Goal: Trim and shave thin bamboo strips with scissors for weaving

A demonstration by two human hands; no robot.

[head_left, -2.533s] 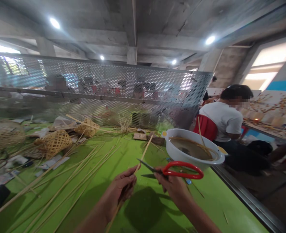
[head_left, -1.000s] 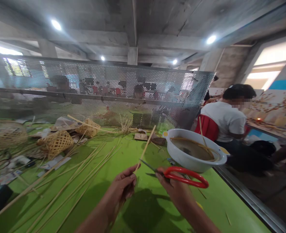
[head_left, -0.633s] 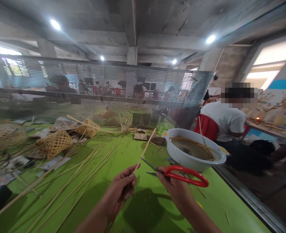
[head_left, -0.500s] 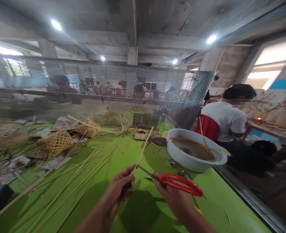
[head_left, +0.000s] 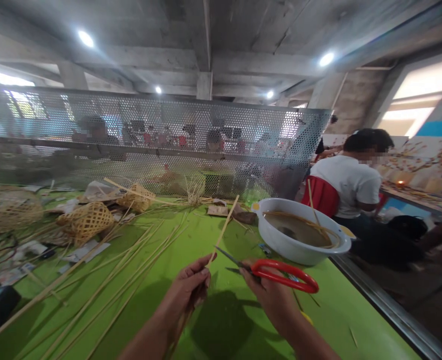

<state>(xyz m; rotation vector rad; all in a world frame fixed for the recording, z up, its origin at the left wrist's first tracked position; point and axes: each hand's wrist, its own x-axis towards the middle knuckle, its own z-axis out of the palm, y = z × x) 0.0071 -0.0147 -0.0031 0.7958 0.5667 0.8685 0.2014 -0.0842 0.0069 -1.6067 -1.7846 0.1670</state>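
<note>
My left hand (head_left: 190, 285) is closed around a pale bamboo strip (head_left: 228, 220), pinching it between thumb and fingers. The strip's upper part slants up and to the right, while its lower part runs under the palm toward me. My right hand (head_left: 268, 290) grips red-handled scissors (head_left: 284, 274) near their pivot. The blades are spread, and the tip of the upper one lies at the strip just above my left fingertips. Part of the handles is hidden behind the hand.
Long bamboo strips (head_left: 130, 275) lie across the green table (head_left: 221, 330) on the left. Woven baskets (head_left: 85, 221) and scraps sit beyond them. A white basin (head_left: 292, 250) with water and a coiled strip stands right. Behind is a perforated metal screen (head_left: 160, 150); a seated person (head_left: 348, 175) is at right.
The scissors and my right hand have shifted slightly right, and the upper blade tip has risen a little along the strip. My left hand keeps its hold, nearly in place.
</note>
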